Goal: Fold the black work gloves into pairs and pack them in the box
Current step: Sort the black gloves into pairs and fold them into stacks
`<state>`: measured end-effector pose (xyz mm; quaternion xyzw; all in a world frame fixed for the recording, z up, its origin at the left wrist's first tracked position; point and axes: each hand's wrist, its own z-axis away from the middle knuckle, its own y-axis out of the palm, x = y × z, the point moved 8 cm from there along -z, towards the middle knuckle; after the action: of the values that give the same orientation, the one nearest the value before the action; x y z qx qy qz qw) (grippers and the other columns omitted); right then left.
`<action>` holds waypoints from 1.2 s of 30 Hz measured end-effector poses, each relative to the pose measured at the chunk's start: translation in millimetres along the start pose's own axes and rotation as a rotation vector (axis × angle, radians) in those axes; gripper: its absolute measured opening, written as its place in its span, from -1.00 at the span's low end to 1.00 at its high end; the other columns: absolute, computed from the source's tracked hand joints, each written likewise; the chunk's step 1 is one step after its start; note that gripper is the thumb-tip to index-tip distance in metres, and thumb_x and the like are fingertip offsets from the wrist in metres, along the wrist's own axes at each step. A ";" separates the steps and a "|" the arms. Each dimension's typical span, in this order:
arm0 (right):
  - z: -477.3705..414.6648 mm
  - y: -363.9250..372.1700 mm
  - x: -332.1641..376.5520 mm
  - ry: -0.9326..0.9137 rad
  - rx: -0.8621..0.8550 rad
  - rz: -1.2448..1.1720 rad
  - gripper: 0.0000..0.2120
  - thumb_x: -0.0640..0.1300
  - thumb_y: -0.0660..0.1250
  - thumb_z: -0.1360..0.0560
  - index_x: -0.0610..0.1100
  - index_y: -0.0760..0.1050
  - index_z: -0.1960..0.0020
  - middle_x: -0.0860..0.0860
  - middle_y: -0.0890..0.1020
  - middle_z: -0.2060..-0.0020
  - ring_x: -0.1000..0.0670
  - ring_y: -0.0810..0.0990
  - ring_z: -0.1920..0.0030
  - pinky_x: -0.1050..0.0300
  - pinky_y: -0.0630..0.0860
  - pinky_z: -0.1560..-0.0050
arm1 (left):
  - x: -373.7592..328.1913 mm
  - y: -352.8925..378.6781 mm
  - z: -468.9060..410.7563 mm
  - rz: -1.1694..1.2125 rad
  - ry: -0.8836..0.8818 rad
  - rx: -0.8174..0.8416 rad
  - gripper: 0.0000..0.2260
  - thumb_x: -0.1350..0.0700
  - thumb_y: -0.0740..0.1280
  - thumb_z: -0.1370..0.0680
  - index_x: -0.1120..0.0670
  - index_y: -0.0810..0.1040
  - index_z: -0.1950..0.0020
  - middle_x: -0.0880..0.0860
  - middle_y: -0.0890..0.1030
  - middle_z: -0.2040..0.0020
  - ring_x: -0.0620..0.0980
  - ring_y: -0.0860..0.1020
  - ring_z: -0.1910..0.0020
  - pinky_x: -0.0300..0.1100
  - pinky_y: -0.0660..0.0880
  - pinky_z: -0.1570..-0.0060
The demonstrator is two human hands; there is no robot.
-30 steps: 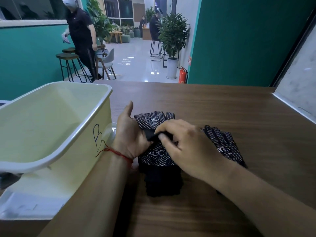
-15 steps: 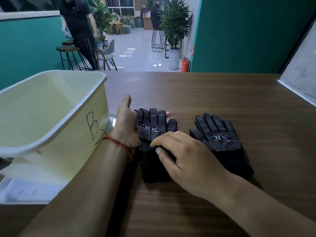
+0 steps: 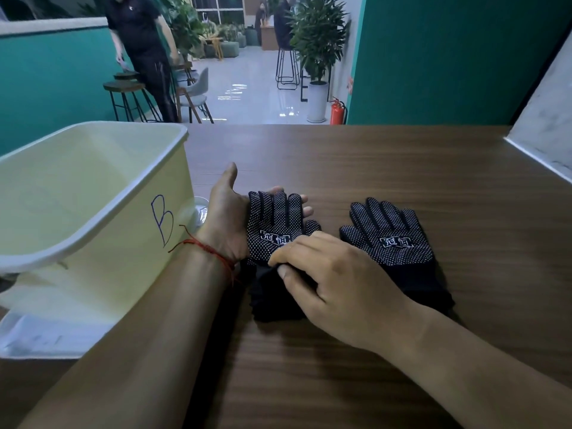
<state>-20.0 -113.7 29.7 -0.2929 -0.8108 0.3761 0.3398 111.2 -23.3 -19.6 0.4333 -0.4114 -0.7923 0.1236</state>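
Two black work gloves with white grip dots lie on the wooden table (image 3: 402, 168). The left glove (image 3: 274, 224) rests flat on my left hand (image 3: 227, 218), which lies palm up beneath it with straight fingers showing past the glove's fingertips. At this glove's cuff, my right hand (image 3: 340, 283) pinches the fabric between thumb and curled fingers. The right glove (image 3: 393, 239) lies flat and untouched just right of my right hand. The pale yellow box (image 3: 102, 218), marked "B", stands open at the left beside my left wrist.
A white lid or tray (image 3: 46, 339) lies under the box at the table's near left. A marble wall panel (image 3: 548, 134) borders the table on the right. Beyond the far edge stands a person (image 3: 139, 41) near stools, with a potted plant (image 3: 318, 41).
The left glove, bunched between both hands a second ago, now lies spread flat on my left palm. My right hand has slid back to its cuff, uncovering the right glove.
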 end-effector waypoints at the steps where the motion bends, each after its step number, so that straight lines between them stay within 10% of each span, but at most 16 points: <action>1: 0.2 1.5 0.6 -0.004 0.006 0.001 -0.84 -0.06 0.30 -0.69 0.00 0.64 -0.17 0.14 0.67 -0.03 0.02 0.58 -0.08 0.00 0.56 -0.17 | 0.1 -1.3 -0.5 -0.006 -0.006 -0.007 -0.09 -0.54 0.04 -0.56 0.20 0.27 -0.57 0.47 0.54 -0.36 0.51 0.53 -0.35 0.41 0.36 -0.41; 14: 2.5 12.0 -6.5 -0.006 0.164 -0.030 -0.79 0.12 0.33 -0.61 0.13 0.66 -0.17 0.25 0.60 -0.09 0.18 0.49 -0.14 0.12 0.54 -0.19 | -23.5 -23.2 0.4 -0.006 0.107 -0.160 -0.20 -0.42 0.11 -0.62 0.26 0.36 -0.50 0.43 0.59 -0.30 0.39 0.55 -0.37 0.31 0.35 -0.46; 19: 1.4 10.5 -8.9 -0.003 0.170 -0.054 -0.84 0.09 0.36 -0.61 0.14 0.70 -0.10 0.25 0.62 -0.04 0.17 0.53 -0.12 0.15 0.52 -0.18 | -44.0 -37.1 6.7 -0.066 0.254 -0.328 -0.42 -0.25 0.17 -0.68 0.24 0.43 -0.38 0.35 0.67 -0.22 0.38 0.67 -0.18 0.21 0.66 -0.02; 26: 1.0 12.7 -9.1 0.000 0.173 -0.063 -0.82 0.07 0.30 -0.64 0.13 0.67 -0.11 0.24 0.62 -0.06 0.15 0.52 -0.12 0.06 0.55 -0.16 | -85.6 -22.9 42.7 -1.150 0.699 -0.787 -0.84 0.05 0.33 -0.58 0.07 0.61 -0.10 0.00 0.67 0.04 0.09 0.65 -0.06 -0.09 0.57 -0.08; 29: 0.8 12.3 -8.3 -0.001 0.171 -0.056 -0.83 0.05 0.29 -0.64 0.13 0.66 -0.11 0.24 0.61 -0.06 0.15 0.51 -0.12 0.05 0.55 -0.16 | -81.4 -2.8 49.0 -1.650 0.597 -0.835 -0.79 0.00 0.32 -0.60 0.13 0.64 0.01 0.13 0.69 0.05 0.17 0.62 -0.02 -0.07 0.50 0.03; 36: 0.9 11.7 -8.6 0.005 0.149 -0.044 -0.83 0.08 0.29 -0.64 0.15 0.66 -0.10 0.25 0.61 -0.06 0.16 0.52 -0.12 0.08 0.54 -0.18 | -59.7 1.7 40.8 -1.935 0.519 -0.797 -0.69 -0.13 0.33 -0.64 0.09 0.53 -0.19 0.16 0.56 -0.21 0.24 0.49 -0.28 0.05 0.47 -0.25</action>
<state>-13.0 -114.0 16.9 -0.2497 -0.7861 0.4270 0.3707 114.3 30.9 28.3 0.6580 0.4325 -0.5145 -0.3397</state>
